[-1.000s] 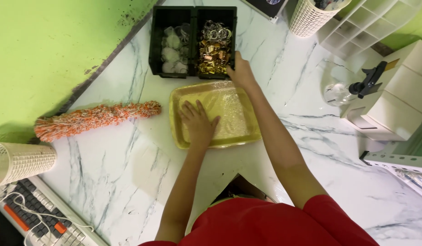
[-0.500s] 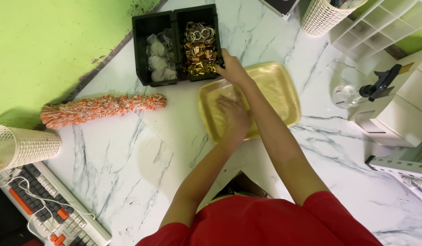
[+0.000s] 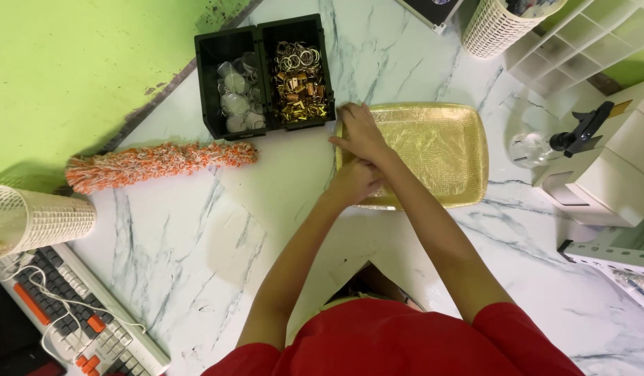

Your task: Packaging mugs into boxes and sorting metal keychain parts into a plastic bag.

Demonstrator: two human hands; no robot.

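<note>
Head view. The right hand [image 3: 358,132] lay flat on the left end of the gold tray [image 3: 433,150], fingers extended and pressed against its plastic-wrapped surface near the left rim; the grip was released, closing on nothing. The left hand [image 3: 353,182] sat just beneath and against the right wrist, at the tray's lower-left corner. Its fingers were curled toward the tray edge, but whether they clamped the rim could not be told, as the right forearm covered them.

The tray rested flat on the white marble desk [image 3: 196,237], its long side running left to right. Its upper-left corner stood just beside the black two-compartment bin [image 3: 263,76]; the left compartment held clear round pieces, the right one gold and silver rings and clips. The gap between bin and tray was narrow.

To the right of the tray, a clear flask [image 3: 527,147] and a white machine [image 3: 603,174] stood near, limiting room on that side. Bare desk lay open below and to the left of the tray. An orange duster [image 3: 158,163] lay well apart to the left, beyond it a mesh cup [image 3: 36,219] and a keyboard [image 3: 71,313].
</note>
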